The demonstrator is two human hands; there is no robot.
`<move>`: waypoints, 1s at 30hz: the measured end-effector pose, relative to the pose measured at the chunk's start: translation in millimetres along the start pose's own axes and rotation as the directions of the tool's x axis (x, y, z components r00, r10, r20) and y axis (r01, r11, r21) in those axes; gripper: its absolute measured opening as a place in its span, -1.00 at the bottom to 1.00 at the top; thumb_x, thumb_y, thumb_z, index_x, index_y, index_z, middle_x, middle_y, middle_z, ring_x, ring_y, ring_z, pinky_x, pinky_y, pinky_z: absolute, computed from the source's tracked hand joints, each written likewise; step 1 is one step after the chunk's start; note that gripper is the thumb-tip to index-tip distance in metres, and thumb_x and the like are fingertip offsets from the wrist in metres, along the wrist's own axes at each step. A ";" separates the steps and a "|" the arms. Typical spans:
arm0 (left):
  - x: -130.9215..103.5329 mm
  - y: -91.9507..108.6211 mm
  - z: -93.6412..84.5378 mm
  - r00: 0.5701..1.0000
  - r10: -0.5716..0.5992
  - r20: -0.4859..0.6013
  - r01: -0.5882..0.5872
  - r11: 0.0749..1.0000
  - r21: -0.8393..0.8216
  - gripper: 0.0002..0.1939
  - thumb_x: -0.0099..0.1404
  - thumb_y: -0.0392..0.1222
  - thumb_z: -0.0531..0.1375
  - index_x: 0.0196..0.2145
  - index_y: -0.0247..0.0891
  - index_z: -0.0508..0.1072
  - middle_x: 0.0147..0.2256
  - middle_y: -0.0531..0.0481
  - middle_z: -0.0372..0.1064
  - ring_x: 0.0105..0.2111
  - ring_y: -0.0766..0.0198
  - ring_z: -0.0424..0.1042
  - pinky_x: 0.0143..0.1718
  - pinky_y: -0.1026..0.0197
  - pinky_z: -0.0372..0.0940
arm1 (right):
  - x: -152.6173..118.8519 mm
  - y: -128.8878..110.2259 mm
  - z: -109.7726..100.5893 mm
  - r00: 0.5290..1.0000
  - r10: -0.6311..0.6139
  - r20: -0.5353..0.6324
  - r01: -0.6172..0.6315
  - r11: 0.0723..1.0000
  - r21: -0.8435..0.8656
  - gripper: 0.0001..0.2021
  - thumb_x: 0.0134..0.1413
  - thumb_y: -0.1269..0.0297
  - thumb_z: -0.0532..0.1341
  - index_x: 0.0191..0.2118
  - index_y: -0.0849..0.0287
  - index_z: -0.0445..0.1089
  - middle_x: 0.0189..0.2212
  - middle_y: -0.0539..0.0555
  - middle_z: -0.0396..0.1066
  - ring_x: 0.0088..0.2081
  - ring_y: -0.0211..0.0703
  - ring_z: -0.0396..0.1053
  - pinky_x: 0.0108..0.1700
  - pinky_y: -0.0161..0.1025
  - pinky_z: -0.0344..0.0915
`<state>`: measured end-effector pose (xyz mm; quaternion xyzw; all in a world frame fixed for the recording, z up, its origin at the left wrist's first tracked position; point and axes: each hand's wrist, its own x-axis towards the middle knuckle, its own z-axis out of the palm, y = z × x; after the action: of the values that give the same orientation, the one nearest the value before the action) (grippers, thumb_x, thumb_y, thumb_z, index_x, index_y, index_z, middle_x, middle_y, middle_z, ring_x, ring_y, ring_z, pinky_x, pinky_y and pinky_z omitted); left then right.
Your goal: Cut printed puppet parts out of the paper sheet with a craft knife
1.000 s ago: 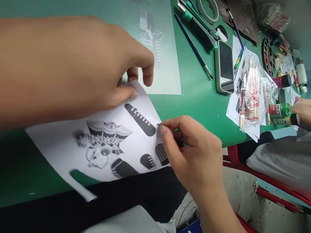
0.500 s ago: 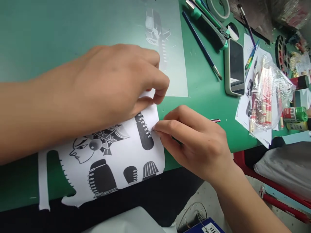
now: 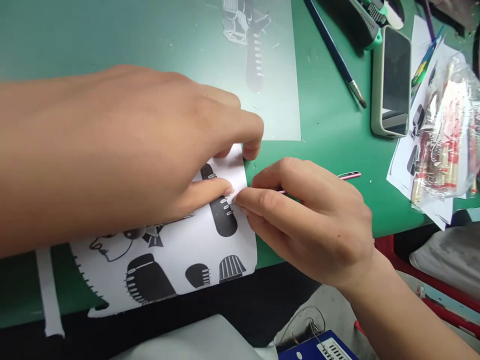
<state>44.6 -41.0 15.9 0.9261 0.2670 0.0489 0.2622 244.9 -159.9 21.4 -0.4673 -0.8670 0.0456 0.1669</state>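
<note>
A white sheet printed with black shapes and a face (image 3: 180,275) lies at the table's front edge. My left hand (image 3: 161,145) rests over its upper part, thumb and fingers apart, the thumb on the paper beside a long dark printed shape (image 3: 224,220). To the right, my right hand (image 3: 303,215) pinches a thin tool at the sheet's right side, its tip by that shape's loops. A pink shaft end (image 3: 350,175) shows behind the hand; most of the tool is hidden.
A translucent sheet with pale drawings (image 3: 277,110) lies beyond my hands. Farther right are a blue paintbrush (image 3: 333,47), green-black cutters (image 3: 356,22), a phone (image 3: 395,75) and a plastic bag of red-and-gold tubes (image 3: 450,145). A red frame (image 3: 442,285) stands below the table edge.
The view has shifted closer and to the left, so table items appear farther right. My left thumb has spread from the fingers and lies lower on the paper. My right hand keeps its pinch.
</note>
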 end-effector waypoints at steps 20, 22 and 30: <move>2.7 0.8 4.6 0.989 0.073 -0.130 -0.061 0.994 0.093 -0.67 0.18 0.15 0.01 -0.25 0.10 0.49 -0.32 0.17 0.43 -0.53 0.30 0.19 -0.32 0.11 0.01 | 1.5 -0.9 -0.1 0.998 -0.058 -0.008 0.058 0.998 -0.017 -0.80 0.27 0.53 0.16 -0.25 0.22 0.53 -0.38 0.09 0.41 -0.41 -0.21 0.17 -0.38 -0.16 0.15; 1.4 3.8 2.5 0.992 0.064 -0.111 -0.052 0.992 0.113 -0.69 0.21 0.12 0.01 -0.20 0.08 0.47 -0.29 0.17 0.43 -0.51 0.31 0.20 -0.34 0.13 -0.04 | -0.2 -2.3 0.0 0.998 -0.055 -0.002 0.055 0.998 -0.026 -0.80 0.29 0.50 0.14 -0.24 0.18 0.51 -0.38 0.08 0.39 -0.40 -0.20 0.16 -0.37 -0.15 0.15; -1.2 21.8 -12.7 0.983 -0.141 0.116 0.118 0.975 0.190 -0.70 0.26 0.12 0.04 -0.11 0.09 0.39 -0.17 0.21 0.39 -0.35 0.25 0.30 -0.34 0.14 -0.01 | -4.6 -3.2 -0.2 0.999 -0.035 0.002 0.035 0.998 -0.047 -0.80 0.28 0.52 0.13 -0.19 0.14 0.49 -0.33 0.05 0.35 -0.38 -0.21 0.14 -0.37 -0.16 0.10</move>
<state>50.9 -51.4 37.9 0.9280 0.3127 -0.0527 0.1956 244.8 -165.6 21.2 -0.4559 -0.8759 0.0226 0.1562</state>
